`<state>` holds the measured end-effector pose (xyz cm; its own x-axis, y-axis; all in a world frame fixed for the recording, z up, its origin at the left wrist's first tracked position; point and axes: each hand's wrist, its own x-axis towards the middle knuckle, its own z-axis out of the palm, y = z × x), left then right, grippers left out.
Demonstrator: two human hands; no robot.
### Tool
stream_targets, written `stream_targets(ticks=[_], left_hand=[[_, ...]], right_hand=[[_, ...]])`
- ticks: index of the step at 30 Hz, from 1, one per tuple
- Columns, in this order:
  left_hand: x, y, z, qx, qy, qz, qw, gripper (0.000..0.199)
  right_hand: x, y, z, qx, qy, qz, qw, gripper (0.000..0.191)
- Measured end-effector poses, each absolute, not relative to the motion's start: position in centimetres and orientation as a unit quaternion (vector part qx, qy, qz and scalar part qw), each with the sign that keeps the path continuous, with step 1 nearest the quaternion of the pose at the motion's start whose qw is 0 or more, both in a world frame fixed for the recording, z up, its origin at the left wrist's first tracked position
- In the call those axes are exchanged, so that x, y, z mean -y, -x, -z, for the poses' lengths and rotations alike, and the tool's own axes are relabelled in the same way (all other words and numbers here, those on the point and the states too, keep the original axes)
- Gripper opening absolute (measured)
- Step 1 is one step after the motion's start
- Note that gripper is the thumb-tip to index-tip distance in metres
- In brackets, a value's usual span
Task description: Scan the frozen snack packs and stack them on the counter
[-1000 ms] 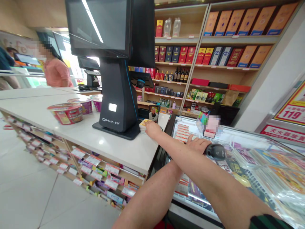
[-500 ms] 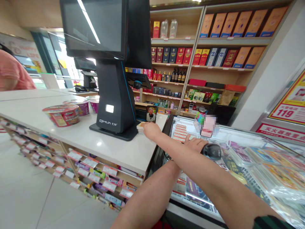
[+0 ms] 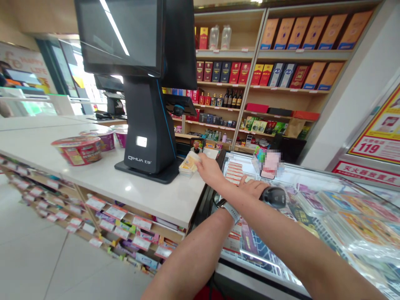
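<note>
Hands (image 3: 211,170), packet (image 3: 187,161) beside QIHUA stand (image 3: 149,125)

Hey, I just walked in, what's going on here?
A person has their forearms crossed, right over left. The left hand holds a black scanner above a glass-topped case. The right hand has its fingers at the edge of small yellow-and-white packs on the white counter, beside the black checkout terminal. Three bowls stand on the terminal's other side.
</note>
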<state>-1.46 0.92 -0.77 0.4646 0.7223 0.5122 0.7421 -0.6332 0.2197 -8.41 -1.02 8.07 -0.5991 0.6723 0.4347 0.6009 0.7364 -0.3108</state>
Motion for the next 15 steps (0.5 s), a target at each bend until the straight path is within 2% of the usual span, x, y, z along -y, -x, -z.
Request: stream_targets(ticks=[7, 10, 15], left_hand=[[-0.6, 1.6, 0.3, 0.426, 0.854, 0.298, 0.004, 0.045], [-0.6, 1.4, 0.2, 0.428, 0.850, 0.308, -0.017, 0.047], [-0.9, -0.7, 0.5, 0.505, 0.735, 0.444, -0.085, 0.035]], right_hand=[[2.2, 4.5, -7.2, 0.852, 0.325, -0.202, 0.358, 0.022], [3.0, 2.5, -6.9, 0.836, 0.335, -0.199, 0.385, 0.024], [3.9, -0.9, -5.9, 0.797, 0.364, -0.169, 0.451, 0.024]])
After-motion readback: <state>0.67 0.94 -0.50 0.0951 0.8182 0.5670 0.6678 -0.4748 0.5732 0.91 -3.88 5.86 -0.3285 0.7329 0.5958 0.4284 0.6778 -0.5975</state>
